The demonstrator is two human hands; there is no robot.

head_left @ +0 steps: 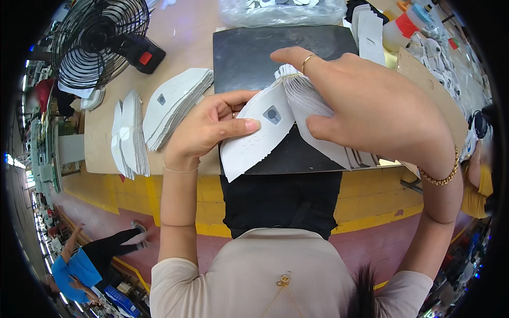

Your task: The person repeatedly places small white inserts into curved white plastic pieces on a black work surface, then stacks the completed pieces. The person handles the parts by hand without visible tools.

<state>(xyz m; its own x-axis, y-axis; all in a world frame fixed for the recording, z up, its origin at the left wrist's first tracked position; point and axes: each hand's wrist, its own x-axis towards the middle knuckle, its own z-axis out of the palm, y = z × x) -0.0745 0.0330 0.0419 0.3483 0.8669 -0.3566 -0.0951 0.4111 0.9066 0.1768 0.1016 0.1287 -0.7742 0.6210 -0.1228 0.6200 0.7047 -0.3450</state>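
Observation:
My left hand (214,124) pinches a white curved cut panel (260,135) between its thumb on top and fingers beneath. The panel has rows of tiny holes and a small grey patch with a dark round mark. Beside it fans out a bundle of similar white panels (313,106), gathered and tied at its narrow upper end. My right hand (382,106) is over this bundle, its index finger stretched to the left and its thumb apart, near the panels' right side. Its other fingers are hidden. Under the panels lies a black mat (238,58).
Stacks of white panels (177,103) and narrower white pieces (132,132) lie left of the mat. A black fan (98,40) stands at the far left. Behind the mat is a clear plastic bag (281,16); a bottle with a red band (405,26) stands far right. A person in blue (79,270) is lower left.

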